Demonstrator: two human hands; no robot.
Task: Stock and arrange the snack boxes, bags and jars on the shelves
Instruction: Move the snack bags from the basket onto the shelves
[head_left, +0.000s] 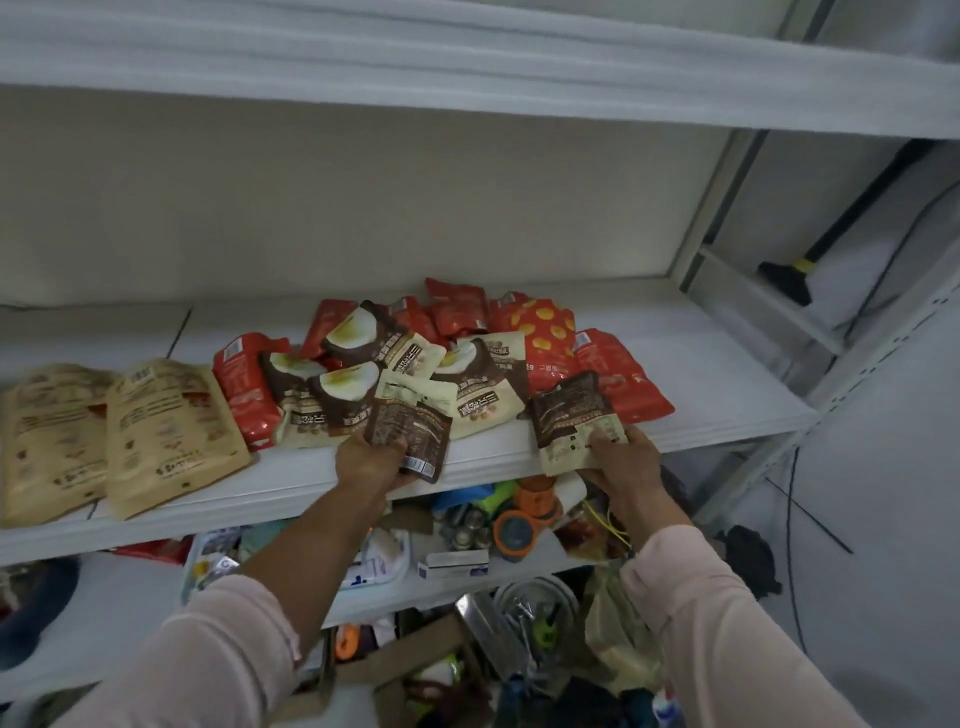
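Note:
A heap of snack bags lies on the white shelf (727, 384): brown-and-cream coconut bags (358, 332) in the middle, red bags (618, 374) behind and to the right. Two tan pouches (171, 431) lie flat at the left. My left hand (369, 462) grips a brown-and-cream bag (410, 431) at the shelf's front edge, back side up. My right hand (623, 457) holds another brown-and-cream bag (571, 421) by its lower end, just right of the heap's front.
An upper shelf board (467, 67) runs overhead. Below the front edge, a lower shelf (130, 597) carries boxes, orange-lidded jars (514, 530) and clutter. A metal upright (852, 374) stands at the right, with dark cables beyond it.

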